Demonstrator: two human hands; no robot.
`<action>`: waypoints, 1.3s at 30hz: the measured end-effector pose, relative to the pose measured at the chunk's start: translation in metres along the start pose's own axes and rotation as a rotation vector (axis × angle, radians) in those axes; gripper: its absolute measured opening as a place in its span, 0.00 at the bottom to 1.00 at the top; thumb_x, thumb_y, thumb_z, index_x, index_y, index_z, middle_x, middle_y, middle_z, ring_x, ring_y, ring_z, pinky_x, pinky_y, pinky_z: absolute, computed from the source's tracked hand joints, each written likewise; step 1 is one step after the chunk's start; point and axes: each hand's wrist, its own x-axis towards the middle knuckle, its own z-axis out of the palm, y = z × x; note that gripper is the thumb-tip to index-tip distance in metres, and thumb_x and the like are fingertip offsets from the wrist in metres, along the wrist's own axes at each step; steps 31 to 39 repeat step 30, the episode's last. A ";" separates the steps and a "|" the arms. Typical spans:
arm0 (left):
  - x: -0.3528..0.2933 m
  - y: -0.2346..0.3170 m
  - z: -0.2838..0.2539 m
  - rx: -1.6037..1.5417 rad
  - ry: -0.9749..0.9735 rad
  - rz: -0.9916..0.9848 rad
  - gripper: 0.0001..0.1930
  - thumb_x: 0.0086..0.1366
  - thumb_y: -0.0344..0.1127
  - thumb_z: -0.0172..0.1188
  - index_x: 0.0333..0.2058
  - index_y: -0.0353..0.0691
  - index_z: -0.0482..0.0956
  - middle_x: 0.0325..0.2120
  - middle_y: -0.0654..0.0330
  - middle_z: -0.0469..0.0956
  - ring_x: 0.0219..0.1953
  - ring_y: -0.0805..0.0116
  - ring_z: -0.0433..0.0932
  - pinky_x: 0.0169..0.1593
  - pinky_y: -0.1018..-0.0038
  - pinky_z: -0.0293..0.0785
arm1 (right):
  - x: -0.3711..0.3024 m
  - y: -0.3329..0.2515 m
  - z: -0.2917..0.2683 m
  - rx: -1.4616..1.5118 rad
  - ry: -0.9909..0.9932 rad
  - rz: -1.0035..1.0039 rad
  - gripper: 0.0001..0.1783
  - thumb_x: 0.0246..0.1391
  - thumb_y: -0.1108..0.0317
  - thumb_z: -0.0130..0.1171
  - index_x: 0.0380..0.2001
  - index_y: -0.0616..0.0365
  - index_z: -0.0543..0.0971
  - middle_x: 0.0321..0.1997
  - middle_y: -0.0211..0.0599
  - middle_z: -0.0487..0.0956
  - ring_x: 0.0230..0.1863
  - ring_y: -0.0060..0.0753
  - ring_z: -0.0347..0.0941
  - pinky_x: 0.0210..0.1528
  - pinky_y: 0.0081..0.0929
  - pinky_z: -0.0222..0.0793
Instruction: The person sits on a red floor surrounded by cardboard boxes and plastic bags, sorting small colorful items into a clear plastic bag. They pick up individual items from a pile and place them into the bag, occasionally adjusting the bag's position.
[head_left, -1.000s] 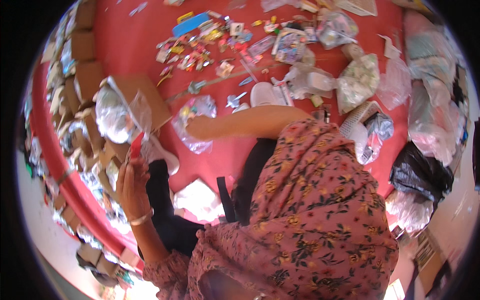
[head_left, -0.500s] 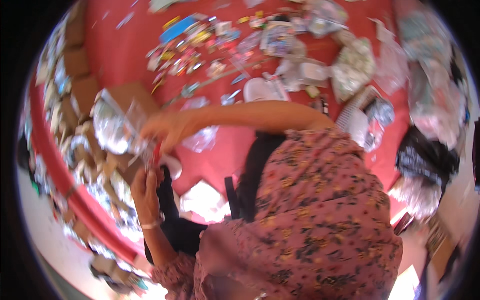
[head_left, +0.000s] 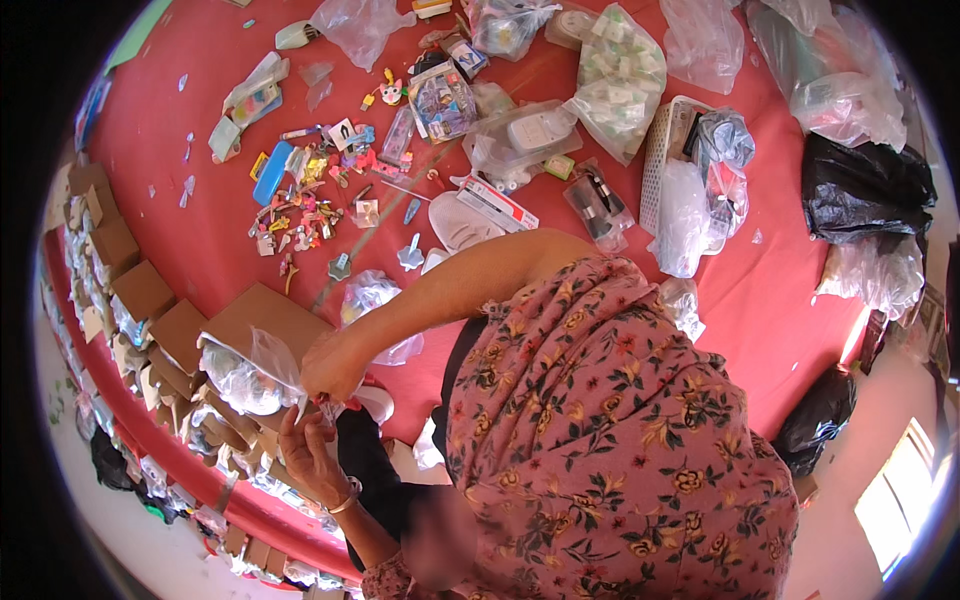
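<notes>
My right hand (head_left: pixel 335 366) reaches across from the right, fingers bent down and closed on a small clear plastic packet (head_left: pixel 328 408) with a bit of red beside it. Just below, my left hand (head_left: pixel 308 452), with a bracelet at the wrist, has its fingers curled and pinched at the same packet. What the packet contains is too small to make out. Close to both hands on the left, a clear plastic bag (head_left: pixel 245 380) of wrapped items sits at an open cardboard box (head_left: pixel 262 322).
Small colourful trinkets (head_left: pixel 300 215) and a blue case (head_left: pixel 272 174) lie on the red floor covering (head_left: pixel 340 80). A white basket (head_left: pixel 660 150) with bagged goods, black bags (head_left: pixel 868 190) and filled clear bags stand right. Several cardboard boxes (head_left: pixel 143 292) line the left.
The view has shifted, so the scattered goods sit differently in the picture. My hands have stayed close together by the bag and box, the right hand now turned more downward.
</notes>
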 end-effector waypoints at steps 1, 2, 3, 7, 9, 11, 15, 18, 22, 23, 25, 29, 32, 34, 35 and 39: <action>0.002 0.002 0.001 0.000 0.033 0.024 0.13 0.61 0.34 0.49 0.42 0.33 0.69 0.27 0.59 0.75 0.24 0.78 0.70 0.30 0.83 0.67 | -0.005 0.000 -0.005 -0.004 0.049 0.050 0.12 0.36 0.61 0.55 0.20 0.58 0.77 0.22 0.43 0.76 0.28 0.43 0.73 0.28 0.37 0.66; 0.002 -0.001 0.000 -0.028 0.035 0.015 0.13 0.61 0.33 0.48 0.43 0.33 0.68 0.26 0.59 0.75 0.22 0.78 0.70 0.29 0.84 0.67 | -0.012 0.000 -0.015 0.037 0.093 0.126 0.11 0.37 0.61 0.53 0.20 0.57 0.77 0.22 0.42 0.76 0.28 0.42 0.73 0.27 0.37 0.66; 0.002 -0.003 0.000 -0.020 0.007 -0.006 0.13 0.61 0.33 0.48 0.43 0.33 0.68 0.27 0.59 0.75 0.23 0.78 0.70 0.29 0.84 0.67 | -0.019 0.001 -0.024 0.084 0.137 0.198 0.11 0.38 0.62 0.51 0.20 0.57 0.78 0.22 0.42 0.75 0.28 0.42 0.73 0.27 0.38 0.66; 0.002 -0.011 0.002 -0.023 -0.160 -0.089 0.13 0.61 0.34 0.49 0.42 0.33 0.69 0.27 0.60 0.75 0.23 0.78 0.71 0.30 0.84 0.67 | -0.061 0.043 -0.040 0.044 0.408 0.324 0.13 0.44 0.61 0.46 0.21 0.53 0.79 0.21 0.38 0.75 0.27 0.39 0.73 0.27 0.36 0.67; 0.000 -0.004 0.005 0.015 -0.232 -0.105 0.13 0.61 0.34 0.49 0.42 0.33 0.70 0.27 0.60 0.74 0.24 0.78 0.71 0.30 0.84 0.67 | -0.095 0.049 -0.048 -0.097 0.619 0.495 0.16 0.48 0.59 0.43 0.21 0.52 0.79 0.22 0.36 0.76 0.26 0.36 0.73 0.28 0.34 0.67; -0.002 0.002 0.010 0.014 -0.277 -0.124 0.12 0.61 0.33 0.50 0.41 0.33 0.70 0.28 0.60 0.74 0.26 0.78 0.71 0.31 0.84 0.67 | -0.135 0.069 -0.048 -0.115 0.819 0.615 0.18 0.50 0.57 0.42 0.21 0.51 0.79 0.22 0.36 0.76 0.24 0.34 0.72 0.29 0.32 0.66; -0.009 0.010 0.007 0.009 -0.326 -0.162 0.12 0.61 0.33 0.50 0.41 0.33 0.70 0.29 0.60 0.74 0.28 0.77 0.71 0.33 0.83 0.67 | -0.222 0.038 -0.085 0.143 1.016 0.859 0.20 0.52 0.53 0.42 0.23 0.55 0.77 0.15 0.32 0.71 0.17 0.24 0.67 0.21 0.23 0.64; -0.008 0.010 0.008 0.034 -0.393 -0.170 0.12 0.61 0.31 0.49 0.41 0.32 0.70 0.30 0.59 0.74 0.28 0.76 0.71 0.34 0.82 0.67 | -0.300 0.031 -0.074 0.104 1.166 0.932 0.20 0.52 0.54 0.44 0.23 0.59 0.76 0.14 0.30 0.71 0.15 0.20 0.65 0.18 0.19 0.62; -0.013 0.011 0.006 0.080 -0.420 -0.169 0.11 0.61 0.28 0.48 0.41 0.31 0.70 0.30 0.58 0.74 0.29 0.74 0.71 0.36 0.80 0.68 | -0.365 0.012 -0.046 0.308 1.460 1.363 0.20 0.53 0.55 0.45 0.21 0.62 0.75 0.16 0.31 0.72 0.14 0.21 0.65 0.17 0.18 0.61; -0.015 0.011 0.004 0.091 -0.415 -0.178 0.11 0.61 0.28 0.48 0.41 0.31 0.70 0.30 0.58 0.74 0.29 0.74 0.71 0.36 0.80 0.68 | -0.380 0.019 -0.032 0.267 1.464 1.435 0.21 0.53 0.55 0.45 0.22 0.62 0.75 0.16 0.32 0.72 0.14 0.21 0.65 0.16 0.19 0.61; -0.019 0.009 0.002 0.105 -0.413 -0.192 0.11 0.60 0.27 0.47 0.41 0.31 0.70 0.30 0.57 0.74 0.30 0.74 0.72 0.36 0.80 0.68 | -0.405 0.026 -0.007 0.169 1.472 1.585 0.21 0.53 0.54 0.45 0.22 0.63 0.75 0.16 0.33 0.72 0.13 0.22 0.66 0.16 0.19 0.61; -0.019 0.003 0.002 0.087 -0.431 -0.206 0.11 0.60 0.27 0.47 0.41 0.31 0.70 0.30 0.57 0.74 0.30 0.73 0.72 0.36 0.80 0.68 | -0.430 0.032 0.043 0.137 1.461 1.737 0.22 0.50 0.52 0.47 0.22 0.62 0.76 0.16 0.39 0.74 0.18 0.30 0.72 0.23 0.28 0.67; -0.020 0.003 0.001 0.087 -0.426 -0.209 0.11 0.60 0.27 0.47 0.41 0.31 0.70 0.30 0.57 0.74 0.30 0.73 0.72 0.36 0.80 0.68 | -0.434 0.045 0.060 0.145 1.469 1.732 0.21 0.51 0.53 0.49 0.25 0.64 0.76 0.17 0.38 0.74 0.15 0.28 0.70 0.20 0.26 0.67; -0.020 0.003 0.001 0.087 -0.426 -0.209 0.11 0.60 0.27 0.47 0.41 0.31 0.70 0.30 0.57 0.74 0.30 0.73 0.72 0.36 0.80 0.68 | -0.434 0.045 0.060 0.145 1.469 1.732 0.21 0.51 0.53 0.49 0.25 0.64 0.76 0.17 0.38 0.74 0.15 0.28 0.70 0.20 0.26 0.67; -0.020 0.003 0.001 0.087 -0.426 -0.209 0.11 0.60 0.27 0.47 0.41 0.31 0.70 0.30 0.57 0.74 0.30 0.73 0.72 0.36 0.80 0.68 | -0.434 0.045 0.060 0.145 1.469 1.732 0.21 0.51 0.53 0.49 0.25 0.64 0.76 0.17 0.38 0.74 0.15 0.28 0.70 0.20 0.26 0.67; -0.020 0.003 0.001 0.087 -0.426 -0.209 0.11 0.60 0.27 0.47 0.41 0.31 0.70 0.30 0.57 0.74 0.30 0.73 0.72 0.36 0.80 0.68 | -0.434 0.045 0.060 0.145 1.469 1.732 0.21 0.51 0.53 0.49 0.25 0.64 0.76 0.17 0.38 0.74 0.15 0.28 0.70 0.20 0.26 0.67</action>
